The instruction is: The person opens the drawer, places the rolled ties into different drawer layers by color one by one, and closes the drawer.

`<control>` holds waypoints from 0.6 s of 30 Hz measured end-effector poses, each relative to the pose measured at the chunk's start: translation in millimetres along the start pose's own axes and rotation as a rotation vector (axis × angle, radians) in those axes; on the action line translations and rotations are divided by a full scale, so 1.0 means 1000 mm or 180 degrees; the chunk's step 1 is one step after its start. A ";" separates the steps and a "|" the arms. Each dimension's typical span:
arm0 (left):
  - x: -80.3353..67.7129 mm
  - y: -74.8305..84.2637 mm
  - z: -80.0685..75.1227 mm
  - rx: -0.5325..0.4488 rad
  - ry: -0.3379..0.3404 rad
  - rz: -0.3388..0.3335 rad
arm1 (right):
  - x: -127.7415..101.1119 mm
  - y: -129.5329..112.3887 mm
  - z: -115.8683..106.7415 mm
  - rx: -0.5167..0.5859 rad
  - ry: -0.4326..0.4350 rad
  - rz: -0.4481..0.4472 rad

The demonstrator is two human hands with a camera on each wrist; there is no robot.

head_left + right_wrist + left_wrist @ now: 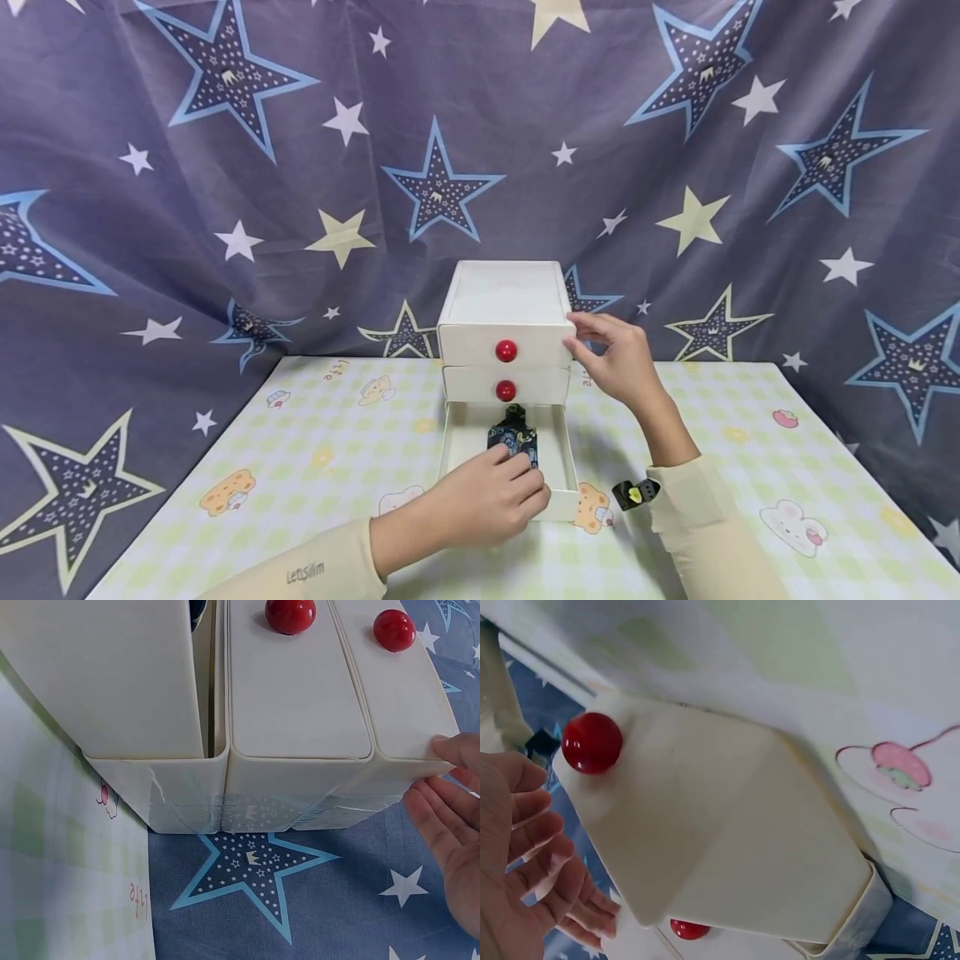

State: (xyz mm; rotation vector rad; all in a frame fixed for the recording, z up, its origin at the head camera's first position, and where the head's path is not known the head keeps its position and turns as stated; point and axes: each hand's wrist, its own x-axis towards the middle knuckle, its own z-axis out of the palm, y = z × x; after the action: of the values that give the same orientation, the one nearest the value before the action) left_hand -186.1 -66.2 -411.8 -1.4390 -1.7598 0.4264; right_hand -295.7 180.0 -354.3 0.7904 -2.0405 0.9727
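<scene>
In the head view, a small white drawer unit (507, 296) with red knobs has its bottom drawer (557, 450) pulled out. Inside lies a small dark item (513, 433) with blue and yellow patterning and a black end; my hand hides its near part. My left hand (489, 497) is over the drawer's front, its fingertips overlapping the item. In the left wrist view those fingers (536, 832) are loosely bent, nothing showing between them. My right hand (617, 358) holds the unit's upper right corner, thumb on the front and fingers along the side, as the right wrist view shows.
The top drawer's knob (506, 351) and the middle one's (506, 390) stick out above the open drawer; both drawers are closed. A checked cloth with cartoon prints (322, 458) covers the table. Behind hangs a grey-blue star-patterned curtain (495, 92).
</scene>
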 end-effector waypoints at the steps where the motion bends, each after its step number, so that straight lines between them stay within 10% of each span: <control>1: -0.001 0.001 0.000 0.0005 -0.0006 0.0029 | 0.000 0.000 0.000 -0.0004 -0.0003 0.0003; 18: -0.017 0.014 0.005 -0.0087 -0.0125 0.0437 | 0.001 0.000 0.000 0.0007 -0.0035 0.0037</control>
State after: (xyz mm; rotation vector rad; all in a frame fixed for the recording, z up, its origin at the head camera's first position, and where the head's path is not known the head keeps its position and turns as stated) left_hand -179.8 -76.3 -430.7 -1.5866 -1.7094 0.5073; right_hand -296.0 180.2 -353.4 0.7876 -2.0557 0.9793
